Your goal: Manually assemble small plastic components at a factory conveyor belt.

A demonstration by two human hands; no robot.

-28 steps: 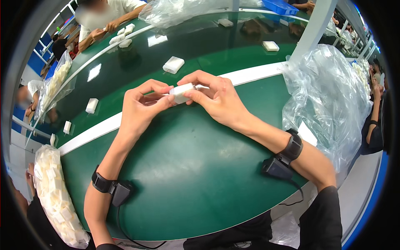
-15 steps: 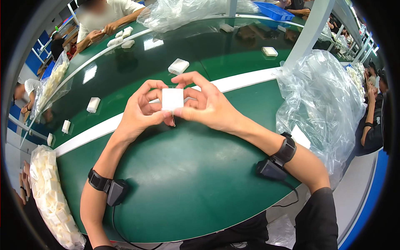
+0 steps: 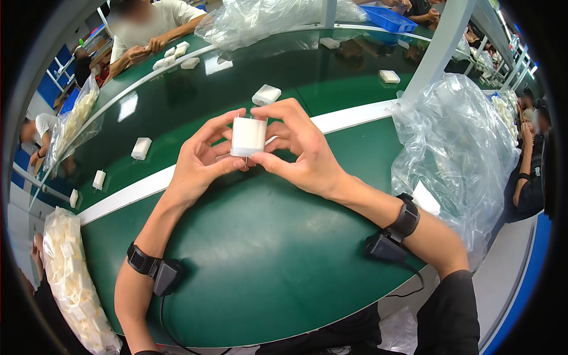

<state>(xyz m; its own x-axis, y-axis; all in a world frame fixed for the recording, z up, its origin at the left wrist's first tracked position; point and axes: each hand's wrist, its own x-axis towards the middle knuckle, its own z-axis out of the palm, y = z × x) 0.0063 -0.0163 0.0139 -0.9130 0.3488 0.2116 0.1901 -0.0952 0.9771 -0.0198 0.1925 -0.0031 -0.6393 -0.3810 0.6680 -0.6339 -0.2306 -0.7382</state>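
Above the far edge of the green table, a small white block-shaped piece (image 3: pixel 248 135) with rounded edges is held between my two hands. Clear film sticks out past its top and bottom ends. My left hand (image 3: pixel 204 157) pinches it from the left, thumb at the lower corner and index finger at the top. On the opposite side my right hand (image 3: pixel 307 151) grips it the same way. The other fingers curl behind the piece and are partly hidden. A similar white piece (image 3: pixel 266 95) lies on the dark green belt just beyond my hands.
A white rail (image 3: pixel 133 192) separates my green table (image 3: pixel 248 266) from the belt. More white pieces (image 3: pixel 141 148) ride on it. A bag full of white pieces (image 3: pixel 74 278) stands left; clear plastic bags (image 3: pixel 455 154) heap up right beside a grey post (image 3: pixel 441 50). A co-worker (image 3: pixel 154 29) works opposite.
The white piece in my hands has tipped and shifted slightly right, now showing its lower edge. Pieces on the belt have moved a little to the right.
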